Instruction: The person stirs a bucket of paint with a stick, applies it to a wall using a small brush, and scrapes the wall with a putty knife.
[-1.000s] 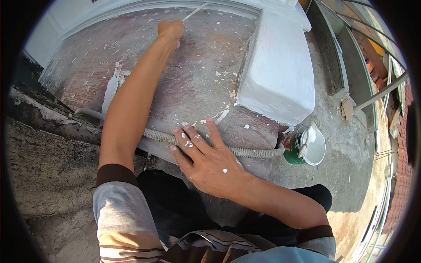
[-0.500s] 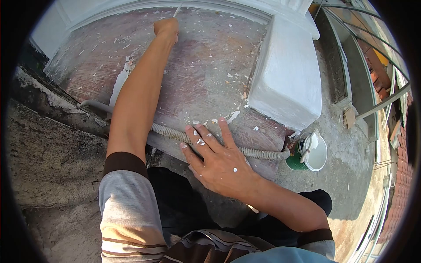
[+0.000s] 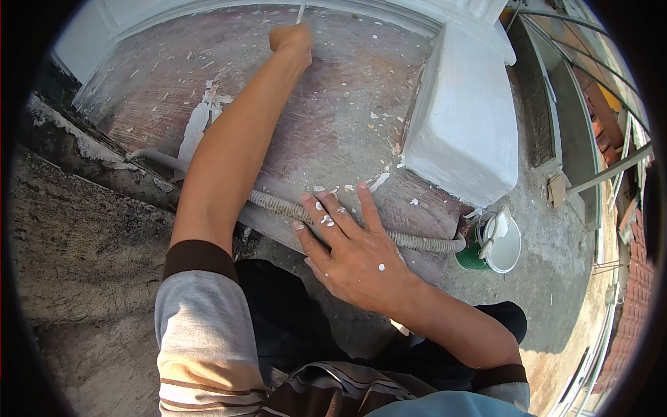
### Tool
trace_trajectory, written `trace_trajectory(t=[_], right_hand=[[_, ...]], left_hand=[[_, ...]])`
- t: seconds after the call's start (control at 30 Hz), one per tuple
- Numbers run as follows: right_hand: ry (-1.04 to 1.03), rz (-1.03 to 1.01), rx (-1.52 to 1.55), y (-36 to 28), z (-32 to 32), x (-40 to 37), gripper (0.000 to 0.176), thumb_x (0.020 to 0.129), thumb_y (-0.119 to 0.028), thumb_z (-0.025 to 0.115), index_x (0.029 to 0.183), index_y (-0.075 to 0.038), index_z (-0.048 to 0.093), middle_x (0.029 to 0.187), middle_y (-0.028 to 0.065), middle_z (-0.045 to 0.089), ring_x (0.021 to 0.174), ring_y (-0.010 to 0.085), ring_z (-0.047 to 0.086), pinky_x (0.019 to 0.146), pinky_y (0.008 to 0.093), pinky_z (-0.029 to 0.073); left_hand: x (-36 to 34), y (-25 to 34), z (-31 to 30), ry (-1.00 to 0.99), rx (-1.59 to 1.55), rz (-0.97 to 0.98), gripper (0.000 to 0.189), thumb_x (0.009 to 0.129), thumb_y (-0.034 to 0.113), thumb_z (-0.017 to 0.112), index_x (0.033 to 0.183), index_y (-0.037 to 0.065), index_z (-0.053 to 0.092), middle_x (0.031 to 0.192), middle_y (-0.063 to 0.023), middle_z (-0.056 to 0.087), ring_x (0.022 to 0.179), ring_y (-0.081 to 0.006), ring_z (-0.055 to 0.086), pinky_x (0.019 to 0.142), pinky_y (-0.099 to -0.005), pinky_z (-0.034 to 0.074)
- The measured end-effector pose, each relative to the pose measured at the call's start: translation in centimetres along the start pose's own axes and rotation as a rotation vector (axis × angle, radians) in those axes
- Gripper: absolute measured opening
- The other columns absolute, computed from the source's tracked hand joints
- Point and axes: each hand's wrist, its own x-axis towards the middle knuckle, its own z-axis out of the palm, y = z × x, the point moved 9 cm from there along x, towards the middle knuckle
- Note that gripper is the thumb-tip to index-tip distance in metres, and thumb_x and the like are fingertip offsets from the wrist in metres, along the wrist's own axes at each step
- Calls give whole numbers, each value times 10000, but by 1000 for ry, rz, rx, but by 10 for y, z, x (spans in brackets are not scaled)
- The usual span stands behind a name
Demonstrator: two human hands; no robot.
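Note:
My left hand (image 3: 292,43) reaches far out, closed around a thin pale stick (image 3: 301,12). The stick points up toward the base of the white moulding (image 3: 375,17), and its far end is cut off by the view's edge. Closer in, my right hand (image 3: 361,257) lies palm down with fingers spread, splashed with white paint. It rests over the grey corrugated hose (image 3: 424,243) at the near edge of the scraped reddish-grey ledge (image 3: 333,132). Paint flakes are scattered on the ledge around both hands.
A white-painted block (image 3: 465,132) stands on the ledge's right side. Below it, a green bucket (image 3: 474,256) with a white inside stands on the concrete floor, a white-coated tool across its rim. A rough dark wall (image 3: 90,243) runs along the left. Metal rails (image 3: 611,169) are at the right.
My left hand and the stick appear slightly farther right and a little higher. The whole scene has shifted slightly rightward. My right hand stays spread over the hose.

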Motion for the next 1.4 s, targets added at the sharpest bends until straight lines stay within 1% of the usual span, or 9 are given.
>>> trace_trajectory(t=[0.17, 0.47, 0.57, 0.67, 0.77, 0.9, 1.1, 1.23, 1.4], right_hand=[[-8, -6, 6, 0, 1, 0, 395, 827, -177, 503, 1158, 21, 590, 1293, 245, 473, 1209, 361, 456, 1013, 660, 231], [-16, 4, 23, 2, 0, 2, 390, 826, -175, 506, 1149, 24, 594, 1290, 249, 472, 1204, 363, 458, 1008, 658, 239], [-11, 2, 25, 2, 0, 2, 390, 824, -176, 508, 1148, 24, 595, 1290, 250, 472, 1202, 363, 459, 1007, 656, 241], [-10, 0, 23, 1, 0, 2, 389, 823, -174, 510, 1147, 25, 596, 1290, 251, 471, 1202, 365, 459, 1009, 653, 241], [-4, -4, 18, 1, 0, 1, 390, 823, -170, 510, 1149, 27, 594, 1294, 252, 468, 1203, 367, 458, 1013, 651, 237], [1, -8, 14, 1, 0, 0, 400, 826, -170, 506, 1163, 31, 583, 1300, 255, 466, 1205, 372, 456, 1015, 649, 235], [44, -7, -90, 0, 0, -6, 390, 840, -190, 497, 1159, 14, 589, 1317, 234, 465, 1223, 354, 450, 1016, 653, 234], [110, 22, -156, -1, -1, -11, 393, 840, -210, 483, 1147, 6, 598, 1313, 223, 478, 1225, 352, 454, 1009, 660, 239], [189, 55, -220, -3, 4, -20, 383, 849, -263, 471, 1080, -18, 654, 1292, 193, 513, 1207, 363, 464, 997, 658, 256]], left_hand=[[44, -4, -6, 28, 12, 18, 216, 776, -22, 565, 963, -130, 571, 910, -223, 621, 626, -210, 601, 418, -346, 385], [53, -12, 26, -16, 59, 105, 105, 801, -18, 526, 793, -105, 585, 671, -125, 544, 506, -170, 474, 439, -325, 350], [34, -13, 33, -84, 182, 67, 215, 779, 25, 585, 938, -118, 605, 985, -243, 640, 799, -273, 665, 579, -358, 508], [32, -22, 43, -130, 200, 91, 204, 777, 32, 590, 924, -106, 615, 975, -233, 642, 806, -266, 660, 584, -365, 508], [3, -15, 41, -140, 208, 110, 72, 795, -9, 530, 770, -55, 579, 632, -107, 525, 500, -169, 485, 418, -334, 290], [-12, -18, 42, -186, 202, 101, 97, 810, 6, 516, 729, -33, 552, 619, -86, 495, 479, -147, 448, 410, -324, 251], [-92, 15, 18, -296, 126, 47, 131, 872, 13, 425, 921, -48, 530, 668, -61, 479, 458, -99, 358, 408, -269, 251], [-170, 62, 5, -494, 5, 398, 330, 919, 41, 445, 1223, -86, 475, 719, -18, 482, 470, -50, 316, 424, -229, 243], [-305, 86, 45, -910, 248, 683, 307, 950, 99, 465, 1206, -42, 560, 698, 31, 457, 511, -11, 277, 466, -177, 196]])
